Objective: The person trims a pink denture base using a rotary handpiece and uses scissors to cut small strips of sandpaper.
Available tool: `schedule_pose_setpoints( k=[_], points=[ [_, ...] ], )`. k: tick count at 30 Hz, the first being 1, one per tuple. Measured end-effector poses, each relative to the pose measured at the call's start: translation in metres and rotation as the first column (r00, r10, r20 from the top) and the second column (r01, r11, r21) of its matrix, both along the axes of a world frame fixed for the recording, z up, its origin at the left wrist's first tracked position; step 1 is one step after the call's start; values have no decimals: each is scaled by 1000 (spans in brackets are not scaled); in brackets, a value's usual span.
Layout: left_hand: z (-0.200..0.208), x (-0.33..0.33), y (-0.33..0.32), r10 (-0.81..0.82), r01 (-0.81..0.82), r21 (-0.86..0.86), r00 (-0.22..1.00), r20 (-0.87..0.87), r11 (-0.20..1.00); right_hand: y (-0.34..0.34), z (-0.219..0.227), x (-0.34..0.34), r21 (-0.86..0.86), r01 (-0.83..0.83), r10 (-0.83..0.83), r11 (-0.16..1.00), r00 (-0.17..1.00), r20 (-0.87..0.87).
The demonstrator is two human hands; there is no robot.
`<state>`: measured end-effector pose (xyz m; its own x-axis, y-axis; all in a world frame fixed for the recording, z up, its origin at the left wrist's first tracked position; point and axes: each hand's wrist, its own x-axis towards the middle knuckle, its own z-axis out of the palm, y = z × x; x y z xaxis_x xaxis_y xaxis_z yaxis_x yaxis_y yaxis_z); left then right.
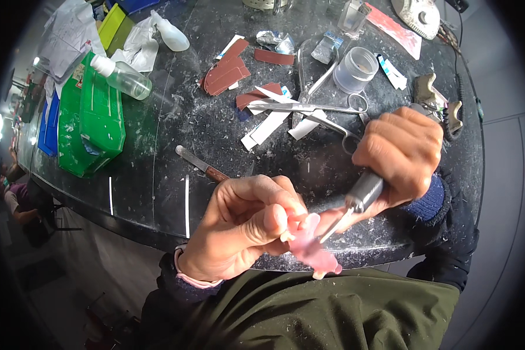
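Observation:
Near the table's front edge, my left hand (236,227) pinches a pink partial denture (310,247) with small tooth-coloured parts at its ends. My right hand (401,153) is wrapped round a grey rotary handpiece (366,191). Its thin metal bur points down and left, its tip at the denture's right side; whether it touches is hard to tell. The right thumb stretches towards the denture under the handpiece. Just beyond my left hand lies a plaster knife (197,161) with a wooden handle, partly hidden by the fingers. Scissors (309,107) lie beyond my right hand.
Brown sandpaper strips (227,71) and white strips (267,129) lie mid-table near a clear jar (354,69). A green bin (93,116) with a clear spray bottle (129,80) stands left. Plaster casts (429,93) sit right. White dust covers the dark table (163,116).

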<state>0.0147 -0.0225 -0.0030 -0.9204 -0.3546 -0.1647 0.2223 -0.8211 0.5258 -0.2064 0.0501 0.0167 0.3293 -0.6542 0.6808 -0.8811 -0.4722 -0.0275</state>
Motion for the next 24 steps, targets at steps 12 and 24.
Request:
schedule_pose_setpoints(
  k=[12,24],
  points=[
    [3,-1,-1,45,-44,11,990,-132,999,5,5,0,97,29,-17,995,993,-114],
    [5,-2,0,120,-119,-81,993,12,990,5,8,-1,77,60,-45,995,982,-184]
  ],
)
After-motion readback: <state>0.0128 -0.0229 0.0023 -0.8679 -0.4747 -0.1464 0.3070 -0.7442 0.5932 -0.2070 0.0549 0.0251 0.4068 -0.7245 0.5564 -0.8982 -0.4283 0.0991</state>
